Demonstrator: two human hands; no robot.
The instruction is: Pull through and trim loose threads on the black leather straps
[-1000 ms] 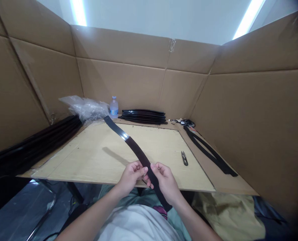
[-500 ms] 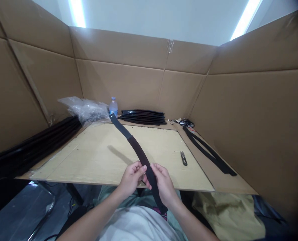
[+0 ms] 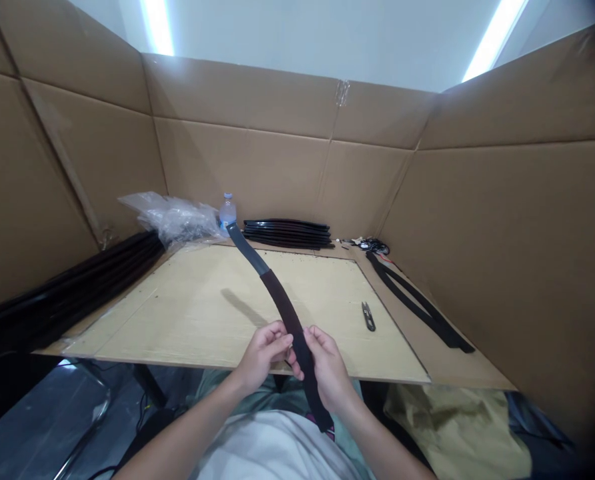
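Note:
A long curved strip (image 3: 248, 248), dark grey and flat, sticks out of a black fabric sleeve (image 3: 283, 303) that covers the rest of it. The piece slants from the far left down toward my lap, above the table's front edge. My left hand (image 3: 269, 353) pinches the sleeve's left edge between thumb and fingers. Opposite it, my right hand (image 3: 326, 363) grips the right edge, its lower fingers hidden behind the fabric. Black thread snips (image 3: 368, 317) lie on the board, right of my hands.
Cardboard walls (image 3: 257, 153) enclose the table (image 3: 177, 300). Black strips (image 3: 287, 233) are stacked at the back beside a bottle (image 3: 228, 212) and clear plastic bags (image 3: 172, 220). More dark lengths (image 3: 72, 287) lie left, two black sleeves (image 3: 417, 303) right, and a small tangled heap (image 3: 375, 246) back right.
The strip's far end has swung slightly to the right and up, and the sleeve's near end has dropped a little. Both hands keep their hold in nearly the same place.

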